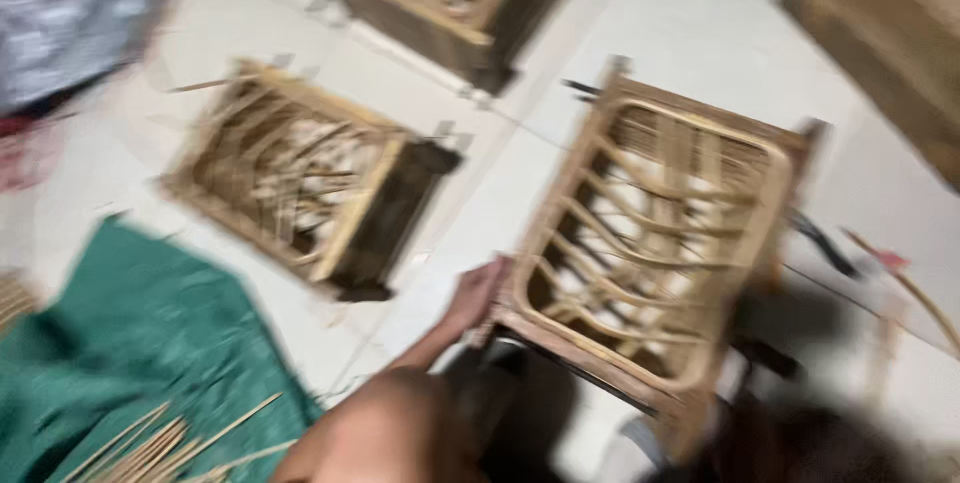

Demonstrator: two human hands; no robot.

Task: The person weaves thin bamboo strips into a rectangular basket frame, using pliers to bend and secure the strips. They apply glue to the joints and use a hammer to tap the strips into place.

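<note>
While the view is blurring, the left hand (472,295) is gripping the rattan frame (655,243).
Arm is reaching forward, fingers curling round the frame's near-left corner; it's sitting tilted on the white floor (700,23).

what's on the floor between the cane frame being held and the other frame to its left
Head view: only bare white tiled floor lies between the held cane frame and the second frame.
</note>
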